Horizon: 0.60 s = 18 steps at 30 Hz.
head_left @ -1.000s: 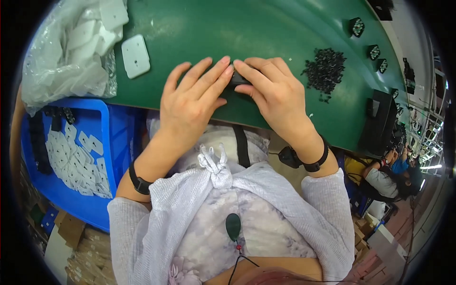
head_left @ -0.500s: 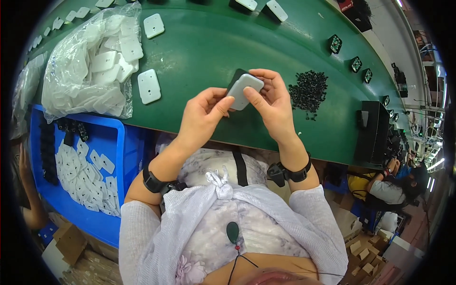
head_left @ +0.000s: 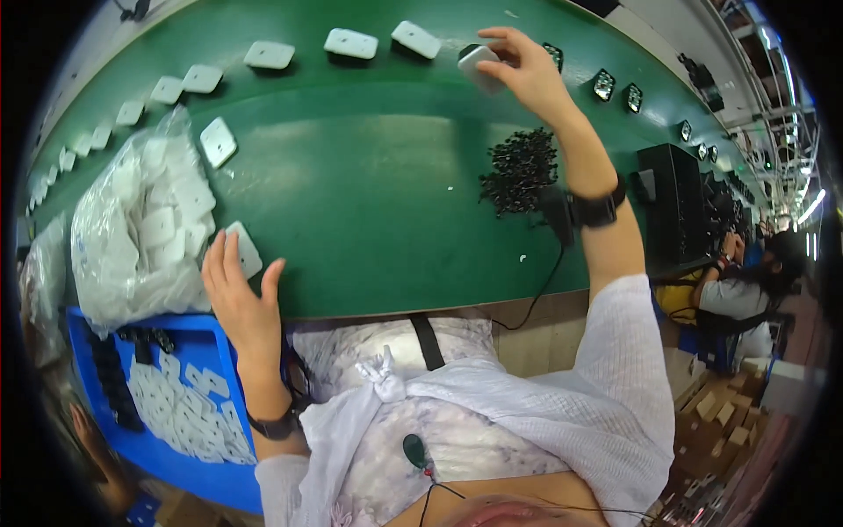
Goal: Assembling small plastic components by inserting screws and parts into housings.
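Note:
At the far edge of the green table [head_left: 378, 184], my right hand [head_left: 533, 81] grips a small rounded housing [head_left: 481, 67] with a white cover and a dark body, thumb on one side and fingers on the other. My left hand [head_left: 240, 294] is at the left with thumb and fingers apart, its fingertips over a white plastic plate [head_left: 247, 253] with small holes. Whether they press on the plate I cannot tell. A second white plate [head_left: 218, 142] lies beyond it. Along the back runs a curved row of similar white-covered pieces [head_left: 351, 43].
A clear bag of white plates [head_left: 145, 233] sits at the left, above a blue bin [head_left: 176, 479] holding more white parts. Small black parts [head_left: 518, 167] are heaped below my right forearm. Black units [head_left: 604, 85] and a black box [head_left: 672, 202] stand right. Another person [head_left: 742, 290] sits beyond.
My hands have parted. The right hand has carried the housing away to the far side of the table, while the left has let go of it and moved left to a white plate.

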Each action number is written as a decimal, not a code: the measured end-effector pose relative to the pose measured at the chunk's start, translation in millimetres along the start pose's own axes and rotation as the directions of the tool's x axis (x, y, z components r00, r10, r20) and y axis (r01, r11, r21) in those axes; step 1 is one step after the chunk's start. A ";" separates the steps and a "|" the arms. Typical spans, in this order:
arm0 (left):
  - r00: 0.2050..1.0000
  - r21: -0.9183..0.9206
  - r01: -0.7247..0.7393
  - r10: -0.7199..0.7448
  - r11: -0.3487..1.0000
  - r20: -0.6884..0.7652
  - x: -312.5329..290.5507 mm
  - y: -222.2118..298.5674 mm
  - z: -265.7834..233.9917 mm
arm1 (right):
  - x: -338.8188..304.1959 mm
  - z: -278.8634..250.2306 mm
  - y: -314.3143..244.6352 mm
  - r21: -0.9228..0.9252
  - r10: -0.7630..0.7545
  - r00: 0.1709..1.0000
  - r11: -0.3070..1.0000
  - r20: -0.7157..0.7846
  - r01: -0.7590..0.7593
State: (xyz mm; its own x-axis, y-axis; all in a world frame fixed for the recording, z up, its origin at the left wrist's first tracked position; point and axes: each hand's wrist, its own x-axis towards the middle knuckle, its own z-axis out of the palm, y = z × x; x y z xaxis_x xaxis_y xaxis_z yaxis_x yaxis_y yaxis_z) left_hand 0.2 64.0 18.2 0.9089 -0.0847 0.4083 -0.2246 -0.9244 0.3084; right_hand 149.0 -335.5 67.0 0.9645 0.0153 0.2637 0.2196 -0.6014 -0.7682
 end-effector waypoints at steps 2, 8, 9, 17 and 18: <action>0.999 -0.011 -0.023 0.023 1.000 0.025 -7.8 -6.8 1.9 | 31.9 -11.2 34.2 -0.090 0.038 0.997 0.995 -0.067 -0.044; 0.998 -0.007 -0.028 0.028 1.000 0.054 -7.6 -14.9 -1.3 | 80.6 -20.0 86.4 -0.270 0.231 0.940 0.949 0.252 -0.161; 0.998 0.011 -0.041 0.040 0.999 0.047 -6.0 -14.4 -0.6 | 80.8 -22.4 88.8 -0.272 0.239 0.942 0.947 0.237 -0.172; 0.994 -0.070 -0.038 0.030 0.997 -0.104 10.7 -1.2 -7.7 | 56.1 -41.6 66.7 -0.407 0.069 0.997 0.910 -0.043 -0.080; 0.991 -0.373 0.110 -0.128 0.921 -0.025 11.6 2.3 -5.8 | 41.9 -59.6 60.4 -0.428 0.030 0.999 0.903 -0.035 -0.041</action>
State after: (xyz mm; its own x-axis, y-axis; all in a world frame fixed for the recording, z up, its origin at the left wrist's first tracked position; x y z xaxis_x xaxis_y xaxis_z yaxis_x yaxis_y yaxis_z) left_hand 8.2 63.0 28.6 0.9213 0.0435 0.3865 -0.2385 -0.7219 0.6496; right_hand 193.9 -418.8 66.4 0.9649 -0.0300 0.2608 0.0955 -0.8854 -0.4550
